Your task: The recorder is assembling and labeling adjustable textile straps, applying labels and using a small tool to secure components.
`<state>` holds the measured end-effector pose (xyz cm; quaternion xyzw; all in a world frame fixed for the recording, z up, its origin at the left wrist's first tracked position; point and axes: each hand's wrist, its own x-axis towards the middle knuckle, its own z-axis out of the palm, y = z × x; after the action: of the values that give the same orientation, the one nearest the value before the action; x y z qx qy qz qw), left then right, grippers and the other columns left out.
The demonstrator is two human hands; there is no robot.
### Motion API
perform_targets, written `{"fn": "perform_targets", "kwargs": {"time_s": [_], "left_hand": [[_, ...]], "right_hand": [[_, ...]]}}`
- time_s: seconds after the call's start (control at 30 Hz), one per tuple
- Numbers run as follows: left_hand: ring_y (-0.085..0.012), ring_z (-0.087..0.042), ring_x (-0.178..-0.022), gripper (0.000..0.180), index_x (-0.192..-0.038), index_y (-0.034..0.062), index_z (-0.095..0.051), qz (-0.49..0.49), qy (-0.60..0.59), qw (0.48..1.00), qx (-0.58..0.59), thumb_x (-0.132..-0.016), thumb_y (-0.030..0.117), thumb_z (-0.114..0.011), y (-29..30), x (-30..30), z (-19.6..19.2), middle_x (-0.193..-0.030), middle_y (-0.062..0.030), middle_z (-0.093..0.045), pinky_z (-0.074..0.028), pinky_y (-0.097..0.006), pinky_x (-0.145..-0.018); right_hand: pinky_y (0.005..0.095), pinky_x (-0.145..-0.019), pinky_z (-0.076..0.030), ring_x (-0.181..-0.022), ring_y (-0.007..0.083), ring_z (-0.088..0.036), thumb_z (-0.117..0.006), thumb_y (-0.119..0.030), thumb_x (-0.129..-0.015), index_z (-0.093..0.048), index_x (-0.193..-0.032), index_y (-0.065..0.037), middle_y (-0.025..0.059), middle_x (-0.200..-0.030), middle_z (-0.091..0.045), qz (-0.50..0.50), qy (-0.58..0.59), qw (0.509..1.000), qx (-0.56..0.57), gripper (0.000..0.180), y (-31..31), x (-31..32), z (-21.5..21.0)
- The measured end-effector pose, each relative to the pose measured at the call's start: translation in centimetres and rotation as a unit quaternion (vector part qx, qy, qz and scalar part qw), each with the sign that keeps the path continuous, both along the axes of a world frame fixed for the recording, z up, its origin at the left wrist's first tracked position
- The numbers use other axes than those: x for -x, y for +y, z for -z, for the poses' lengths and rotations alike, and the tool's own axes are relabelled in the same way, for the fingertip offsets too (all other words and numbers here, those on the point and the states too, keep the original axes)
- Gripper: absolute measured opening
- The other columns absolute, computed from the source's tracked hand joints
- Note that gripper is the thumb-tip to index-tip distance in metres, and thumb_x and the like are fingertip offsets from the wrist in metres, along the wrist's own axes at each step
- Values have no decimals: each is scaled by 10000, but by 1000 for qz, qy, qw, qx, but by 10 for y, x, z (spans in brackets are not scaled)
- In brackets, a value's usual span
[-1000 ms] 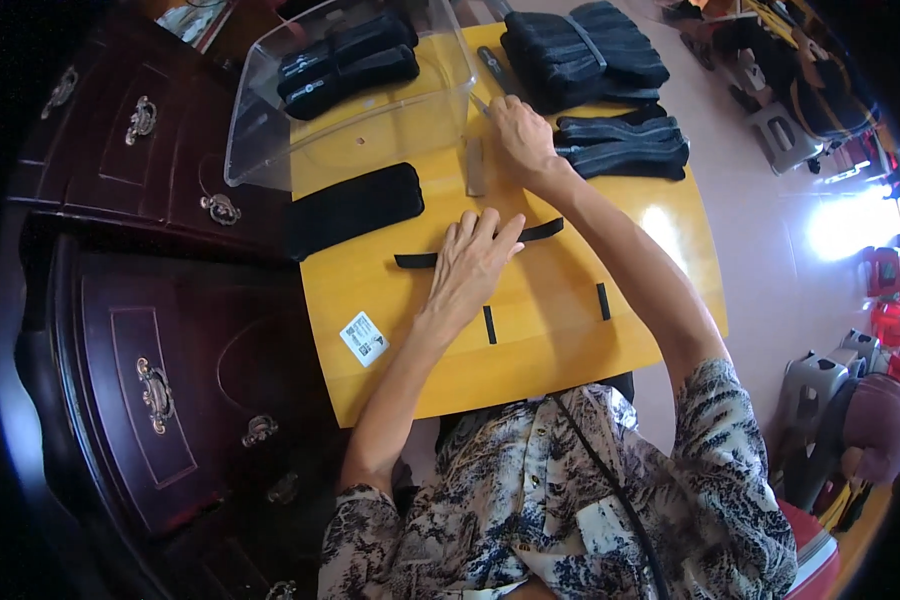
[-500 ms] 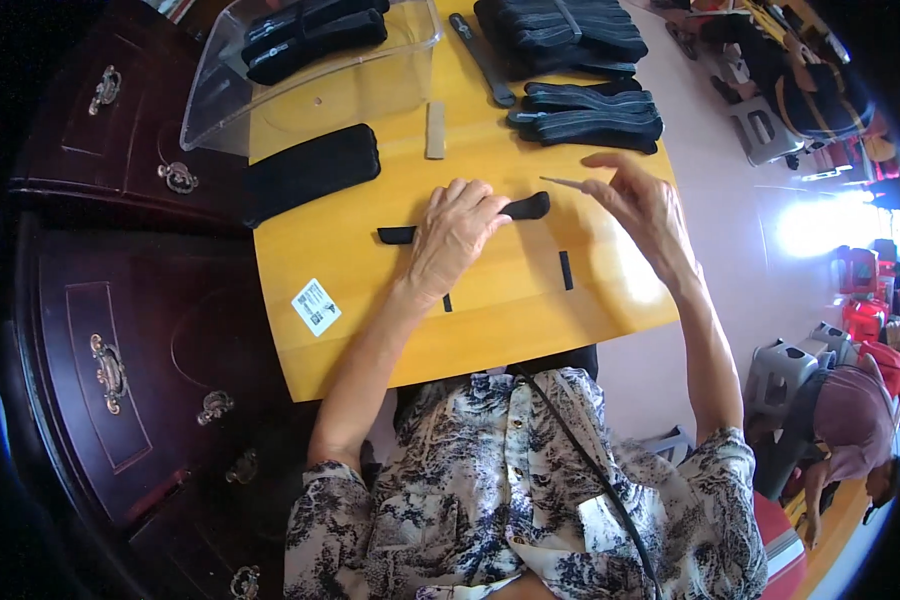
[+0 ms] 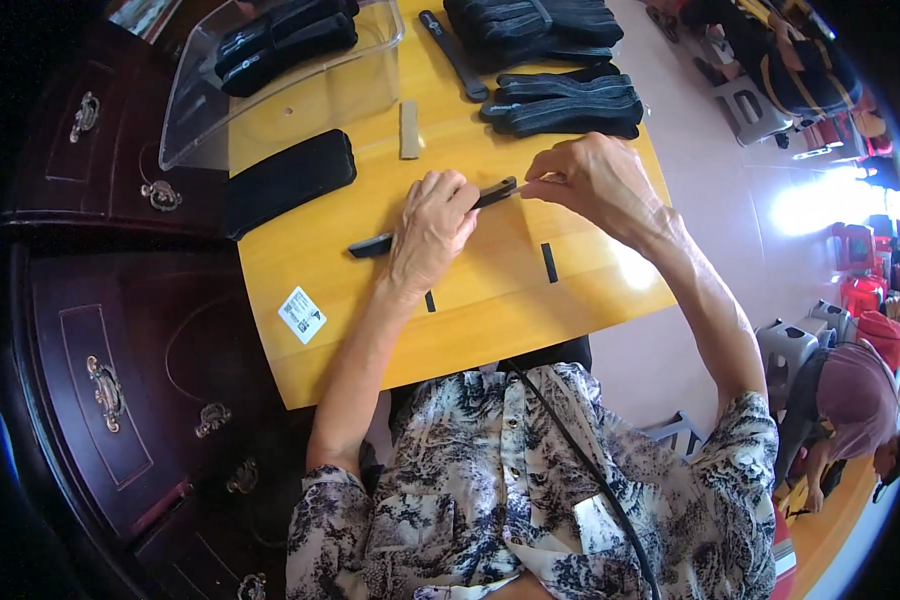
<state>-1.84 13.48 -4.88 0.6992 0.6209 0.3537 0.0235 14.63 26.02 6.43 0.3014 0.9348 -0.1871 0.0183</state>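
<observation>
My left hand (image 3: 430,228) is closed around the middle of a long black strip (image 3: 496,192), which slants across the yellow table and shows at both sides of the fist. My right hand (image 3: 598,188) pinches a thin, light-coloured pointed tool (image 3: 521,191) against the strip's raised right end; most of the tool is hidden by the fingers. Two short black pieces (image 3: 549,263) lie apart on the tabletop nearer to me. A similar black strip (image 3: 454,56) with a rounded end rests farther back, beside bundles of dark straps (image 3: 568,102).
On the yellow table (image 3: 350,345) are a white printed label (image 3: 302,315), a tan strip (image 3: 409,130) and a flat black padded piece (image 3: 290,183). A clear plastic bin (image 3: 378,100) holds black bundles. Dark drawers (image 3: 100,370) stand at left; people and stools (image 3: 788,350) are at right.
My right hand has moved left and brought the thin tool to the strip's right end. That end is now lifted and tilted. The whole view has shifted slightly.
</observation>
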Motion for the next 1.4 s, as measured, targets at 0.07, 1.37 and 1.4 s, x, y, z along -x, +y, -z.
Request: {"fn": "perform_targets", "kwargs": {"time_s": [0.07, 1.37, 1.4], "left_hand": [[-242, -536, -860, 219, -944, 68, -618, 7, 3, 1000, -2, -763, 133, -723, 0, 5, 6, -862, -60, -542, -438, -372, -740], [-285, -567, -847, 156, -874, 62, -645, -58, -105, 992, -39, -735, 102, -704, 6, 0, 27, -870, -84, -614, -460, -411, -702], [-277, -569, -846, 155, -883, 63, -652, -48, -27, 998, -32, -741, 100, -704, 10, 0, 22, -871, -77, -615, -458, -402, -709]], "right_hand": [[333, -614, -501, -658, 220, -666, -712, -329, -805, -732, -886, -102, 60, -697, -692, -17, 1, 1000, -12, 242, 4, 7, 2], [299, -556, -494, -706, 187, -673, -698, -131, -692, -683, -661, -159, 7, -702, -676, -297, -172, 901, -263, 44, -34, 90, 5], [306, -551, -498, -709, 191, -675, -702, -138, -692, -683, -661, -162, 11, -705, -677, -293, -151, 911, -248, 43, -22, 91, 8]]}}
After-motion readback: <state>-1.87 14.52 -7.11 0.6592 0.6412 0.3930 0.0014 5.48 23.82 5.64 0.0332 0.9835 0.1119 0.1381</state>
